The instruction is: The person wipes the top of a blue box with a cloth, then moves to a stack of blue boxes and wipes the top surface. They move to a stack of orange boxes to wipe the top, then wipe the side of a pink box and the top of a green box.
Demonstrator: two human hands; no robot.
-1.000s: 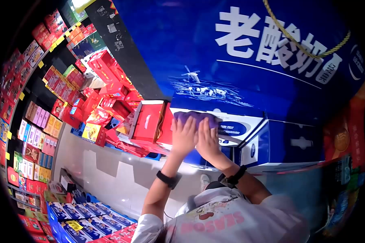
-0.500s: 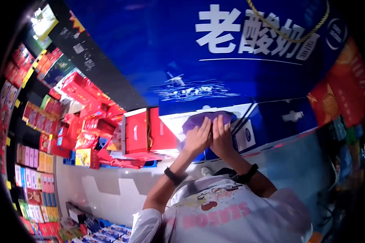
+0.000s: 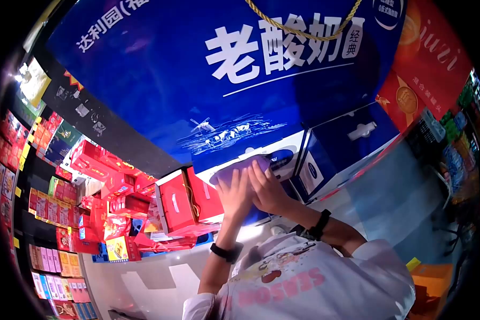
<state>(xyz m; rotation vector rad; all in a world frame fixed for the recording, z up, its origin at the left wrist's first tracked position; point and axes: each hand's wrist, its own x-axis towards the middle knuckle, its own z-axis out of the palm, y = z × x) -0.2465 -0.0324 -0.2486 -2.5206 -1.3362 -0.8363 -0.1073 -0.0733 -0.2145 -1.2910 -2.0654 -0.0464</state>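
Observation:
A folded purple cloth [image 3: 228, 172] lies against the top of a white and blue carton, below the large blue yogurt display box [image 3: 160, 85]. My left hand [image 3: 236, 194] presses on the cloth with its fingers stretched over it. Right beside it, my right hand [image 3: 266, 189] has its fingers laid over the cloth's right part, the two hands touching or nearly so. Both thumbs and the underside of the cloth are hidden. Dark bands circle both wrists.
Red gift boxes [image 3: 178, 205] stand to the left, beyond them shelves of packaged goods [image 3: 53, 208]. Right of my hands is a dark blue carton [image 3: 354, 136]. A gold cord [image 3: 304, 33] hangs across the display box. An orange box [image 3: 429, 282] sits at lower right.
My view has turned and shifted, so the display box appears further left and more tilted. Both hands, still on the purple cloth, have moved left along the carton.

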